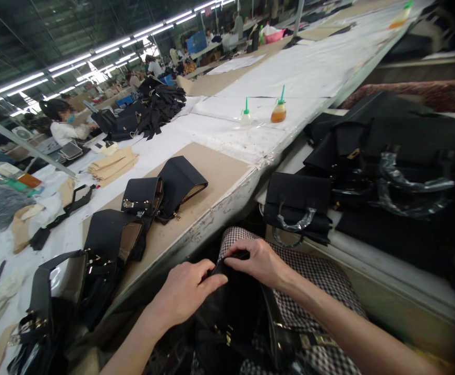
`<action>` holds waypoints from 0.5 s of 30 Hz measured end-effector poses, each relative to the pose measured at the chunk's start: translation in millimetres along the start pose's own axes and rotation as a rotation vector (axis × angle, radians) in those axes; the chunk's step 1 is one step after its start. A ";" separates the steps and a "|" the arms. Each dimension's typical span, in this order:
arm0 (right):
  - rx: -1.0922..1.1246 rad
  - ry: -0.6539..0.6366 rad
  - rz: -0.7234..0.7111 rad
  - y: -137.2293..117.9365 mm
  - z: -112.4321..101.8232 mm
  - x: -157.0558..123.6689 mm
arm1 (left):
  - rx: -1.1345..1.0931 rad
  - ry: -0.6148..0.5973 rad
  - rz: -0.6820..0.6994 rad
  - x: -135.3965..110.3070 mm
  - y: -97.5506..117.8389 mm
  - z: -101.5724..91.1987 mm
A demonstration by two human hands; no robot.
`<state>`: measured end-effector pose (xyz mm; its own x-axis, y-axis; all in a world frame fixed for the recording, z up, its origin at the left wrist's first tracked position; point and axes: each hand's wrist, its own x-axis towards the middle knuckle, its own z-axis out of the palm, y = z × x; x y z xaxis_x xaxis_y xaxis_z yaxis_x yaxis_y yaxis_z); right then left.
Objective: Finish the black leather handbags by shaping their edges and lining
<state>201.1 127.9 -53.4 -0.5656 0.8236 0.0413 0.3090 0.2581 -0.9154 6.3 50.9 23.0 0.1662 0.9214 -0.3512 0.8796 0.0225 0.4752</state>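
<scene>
A black handbag (238,307) with gold-coloured fittings rests on my lap, over a houndstooth-checked cloth (321,281). My left hand (190,286) pinches the upper left edge of the bag between thumb and fingers. Close beside it, my right hand (256,260) grips the same edge, thumb and index finger pressed together. Part of the bag's lower body drops out of the picture at the bottom.
Along the table (227,195) at the left stand several black bag bodies (112,234). Two glue bottles (279,112) with green nozzles stand farther back. Finished-looking black handbags (297,203) lie on the right. A masked person (65,127) sits across the table.
</scene>
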 end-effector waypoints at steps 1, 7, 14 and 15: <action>0.021 -0.009 -0.007 0.6 -0.2 0.1 | 0.086 0.013 0.015 6.1 2.3 1.7; 0.164 -0.062 0.034 7.1 -7.1 -2.2 | 0.132 -0.014 -0.015 0.6 -9.0 15.3; 0.192 -0.112 0.033 17.2 -1.7 2.7 | -0.123 0.020 -0.234 -55.8 -34.4 26.2; 0.193 -0.114 0.032 17.3 -0.2 3.5 | -0.123 0.011 -0.227 -58.6 -34.3 22.6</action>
<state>204.5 135.3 -69.0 -0.6440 0.7646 -0.0250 0.1826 0.1219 -0.9756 -23.5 -12.7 9.0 -0.0350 0.8914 -0.4519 0.8327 0.2760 0.4799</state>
